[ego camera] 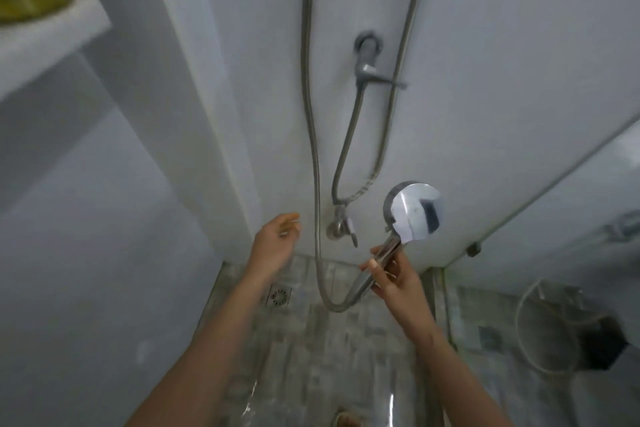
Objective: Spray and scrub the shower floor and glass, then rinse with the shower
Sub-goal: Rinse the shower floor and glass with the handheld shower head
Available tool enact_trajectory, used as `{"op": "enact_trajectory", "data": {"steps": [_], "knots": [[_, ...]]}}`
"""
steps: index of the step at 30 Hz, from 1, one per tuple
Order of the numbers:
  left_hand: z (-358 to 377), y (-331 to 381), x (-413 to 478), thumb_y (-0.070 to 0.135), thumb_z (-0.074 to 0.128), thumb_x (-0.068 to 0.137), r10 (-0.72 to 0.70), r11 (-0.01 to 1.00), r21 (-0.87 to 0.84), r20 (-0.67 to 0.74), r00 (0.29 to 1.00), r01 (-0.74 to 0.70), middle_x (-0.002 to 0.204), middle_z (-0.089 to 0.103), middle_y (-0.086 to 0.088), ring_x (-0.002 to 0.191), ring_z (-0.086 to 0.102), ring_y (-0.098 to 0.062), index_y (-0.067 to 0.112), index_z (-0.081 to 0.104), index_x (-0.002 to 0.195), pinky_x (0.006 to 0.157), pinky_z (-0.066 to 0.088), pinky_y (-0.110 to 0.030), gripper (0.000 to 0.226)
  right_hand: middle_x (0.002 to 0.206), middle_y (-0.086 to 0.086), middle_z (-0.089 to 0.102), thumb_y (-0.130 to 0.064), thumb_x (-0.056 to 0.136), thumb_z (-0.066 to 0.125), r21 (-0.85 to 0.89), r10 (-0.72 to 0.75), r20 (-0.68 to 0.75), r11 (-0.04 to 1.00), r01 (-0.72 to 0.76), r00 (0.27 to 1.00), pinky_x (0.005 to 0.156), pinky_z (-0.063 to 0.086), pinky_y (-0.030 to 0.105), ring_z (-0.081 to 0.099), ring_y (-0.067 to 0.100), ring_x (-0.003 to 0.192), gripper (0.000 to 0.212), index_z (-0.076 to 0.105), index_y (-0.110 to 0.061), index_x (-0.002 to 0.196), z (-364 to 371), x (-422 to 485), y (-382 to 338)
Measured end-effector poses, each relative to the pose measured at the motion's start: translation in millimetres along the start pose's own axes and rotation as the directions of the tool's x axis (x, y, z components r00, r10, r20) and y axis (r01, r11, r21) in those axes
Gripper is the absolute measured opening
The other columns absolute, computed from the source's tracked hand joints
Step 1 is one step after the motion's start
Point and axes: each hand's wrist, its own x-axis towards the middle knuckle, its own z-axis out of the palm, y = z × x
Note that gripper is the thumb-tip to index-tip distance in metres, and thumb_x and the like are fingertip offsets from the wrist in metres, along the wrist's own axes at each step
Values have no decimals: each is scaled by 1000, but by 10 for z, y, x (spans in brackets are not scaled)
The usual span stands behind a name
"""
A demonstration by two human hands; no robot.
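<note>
My right hand point(393, 279) grips the chrome handle of the shower head point(414, 211), whose round shiny back faces me. Its metal hose point(313, 135) loops down from the handle and runs up the white wall. My left hand point(275, 241) is held out with loose fingers, holding nothing, just left of the hose and the lower tap valve point(341, 227). The wet mottled shower floor point(311, 350) lies below both arms. The glass panel point(554, 253) stands at the right.
A wall mixer tap point(369, 62) sits higher up, with a second hose point(346, 146) down to the valve. A square floor drain point(278, 295) lies by the left wall. A white shelf point(45, 42) at top left carries a yellow-green object. A dark box shows behind the glass.
</note>
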Motion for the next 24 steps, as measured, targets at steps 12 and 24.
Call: {"op": "enact_trajectory", "data": {"steps": [12,24], "knots": [[428,2326,183,22,58,98,20,924,-382,63,998,6,100,64,-7,73,66,-16,7,59,111,66,49,-24,20,68,5,52,-25,101,44,-133,-398,-65,912,387,915,67,53,26,53,13,63,19,49,-10,89,-871,52,-2121],[624,2451,650,14,66,87,-17,999,-39,-133,991,12,107,70,-14,88,73,-28,2,54,113,66,52,-30,31,68,3,50,-29,102,41,-144,-412,-112,907,395,904,57,47,22,49,14,60,21,44,-16,86,-1136,288,-2561]]}}
